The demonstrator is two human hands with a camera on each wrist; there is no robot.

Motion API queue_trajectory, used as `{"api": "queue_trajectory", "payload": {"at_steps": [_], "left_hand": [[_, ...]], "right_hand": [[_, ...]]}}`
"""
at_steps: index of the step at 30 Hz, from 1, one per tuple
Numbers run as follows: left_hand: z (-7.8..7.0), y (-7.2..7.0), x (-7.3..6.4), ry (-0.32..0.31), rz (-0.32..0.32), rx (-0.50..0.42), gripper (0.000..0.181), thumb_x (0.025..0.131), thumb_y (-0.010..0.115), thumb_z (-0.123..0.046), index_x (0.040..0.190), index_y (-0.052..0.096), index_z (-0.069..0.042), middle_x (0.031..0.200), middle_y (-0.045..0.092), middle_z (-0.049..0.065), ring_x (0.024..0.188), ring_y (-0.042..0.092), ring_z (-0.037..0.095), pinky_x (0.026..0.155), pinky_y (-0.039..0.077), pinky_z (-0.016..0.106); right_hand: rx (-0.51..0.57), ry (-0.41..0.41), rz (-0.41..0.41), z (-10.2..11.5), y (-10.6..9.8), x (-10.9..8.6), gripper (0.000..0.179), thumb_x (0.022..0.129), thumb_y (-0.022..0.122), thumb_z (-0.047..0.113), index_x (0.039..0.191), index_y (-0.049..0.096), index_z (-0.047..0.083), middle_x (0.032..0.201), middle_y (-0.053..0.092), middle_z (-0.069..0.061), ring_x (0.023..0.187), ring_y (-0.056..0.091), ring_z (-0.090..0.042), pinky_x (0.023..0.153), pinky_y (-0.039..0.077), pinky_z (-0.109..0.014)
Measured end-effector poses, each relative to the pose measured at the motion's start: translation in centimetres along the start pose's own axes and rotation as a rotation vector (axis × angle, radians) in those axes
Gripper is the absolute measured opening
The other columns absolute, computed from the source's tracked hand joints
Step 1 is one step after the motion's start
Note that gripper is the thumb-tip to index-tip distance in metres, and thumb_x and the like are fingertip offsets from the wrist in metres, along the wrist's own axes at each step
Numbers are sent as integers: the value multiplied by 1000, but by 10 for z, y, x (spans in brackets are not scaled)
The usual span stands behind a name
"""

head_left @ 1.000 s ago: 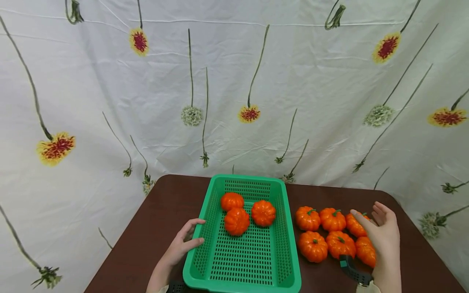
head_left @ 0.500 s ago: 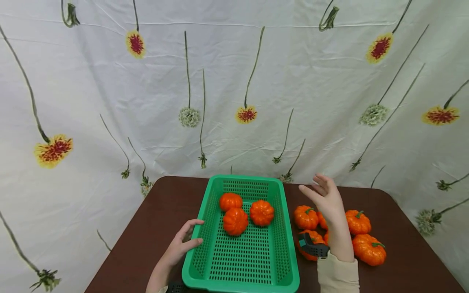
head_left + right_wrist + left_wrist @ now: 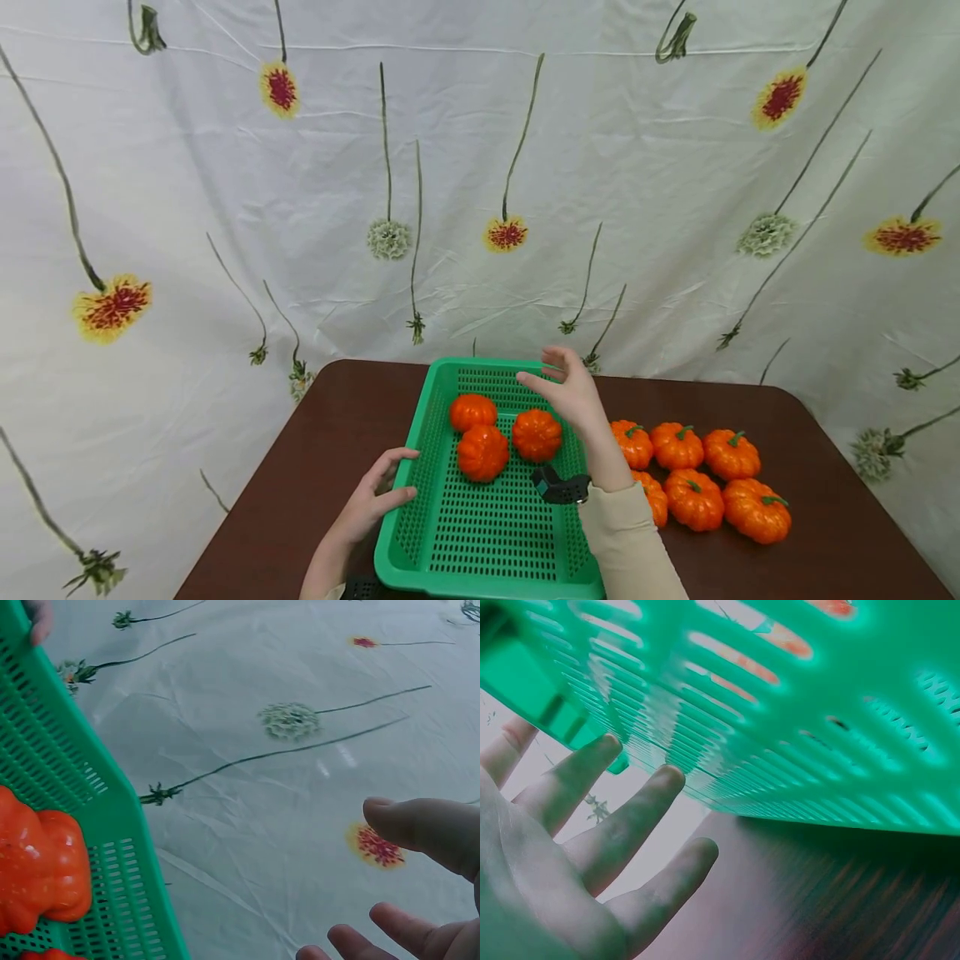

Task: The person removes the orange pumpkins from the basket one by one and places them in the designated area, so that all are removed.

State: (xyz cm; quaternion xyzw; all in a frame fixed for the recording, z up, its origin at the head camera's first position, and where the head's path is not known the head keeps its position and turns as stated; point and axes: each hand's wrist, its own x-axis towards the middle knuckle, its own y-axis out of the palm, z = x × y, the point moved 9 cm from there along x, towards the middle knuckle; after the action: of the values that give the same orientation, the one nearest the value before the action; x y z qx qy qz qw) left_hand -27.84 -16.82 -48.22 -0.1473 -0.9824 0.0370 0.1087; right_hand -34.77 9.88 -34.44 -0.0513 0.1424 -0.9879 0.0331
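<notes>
A green plastic basket (image 3: 495, 546) stands on the table with three small orange pumpkins in it, one of them the front pumpkin (image 3: 482, 454). Along its left side lies my left hand (image 3: 367, 500), fingertips and thumb right at the rim. The left wrist view shows those fingers (image 3: 641, 817) spread and fairly straight beside the slotted outer wall. Over the basket's far right part hangs my right hand (image 3: 573, 396), thumb apart from the loosely bent fingers and nothing between them. In the right wrist view, the thumb (image 3: 427, 829) is well away from the basket.
To the right of the basket, several orange pumpkins (image 3: 694, 500) with green stems sit in two rows on the dark brown table (image 3: 832, 500). My right sleeve (image 3: 630, 537) overlaps the basket's right rim. A white flowered cloth (image 3: 480, 167) hangs behind the table.
My right hand has swung left from over the loose pumpkins, past the basket's right rim, to above the basket. The left hand and the basket have stayed in place.
</notes>
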Motion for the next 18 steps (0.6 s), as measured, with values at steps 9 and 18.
{"api": "queue_trajectory", "payload": {"at_steps": [9, 18], "left_hand": [[0, 1, 1, 2, 4, -2, 44, 91, 55, -3, 132, 41, 0, 144, 29, 24, 133, 24, 5, 83, 43, 36], [2, 1, 1, -21, 6, -11, 46, 91, 56, -5, 134, 39, 0, 145, 28, 23, 123, 31, -10, 84, 42, 38]], "right_hand": [[-147, 39, 82, -21, 49, 8, 66, 84, 71, 35, 136, 43, 7, 135, 46, -15, 121, 46, -34, 92, 40, -49], [-272, 43, 161, -46, 86, 3, 66, 81, 71, 41, 130, 47, 3, 129, 50, -18, 111, 51, -35, 84, 45, -48]]}}
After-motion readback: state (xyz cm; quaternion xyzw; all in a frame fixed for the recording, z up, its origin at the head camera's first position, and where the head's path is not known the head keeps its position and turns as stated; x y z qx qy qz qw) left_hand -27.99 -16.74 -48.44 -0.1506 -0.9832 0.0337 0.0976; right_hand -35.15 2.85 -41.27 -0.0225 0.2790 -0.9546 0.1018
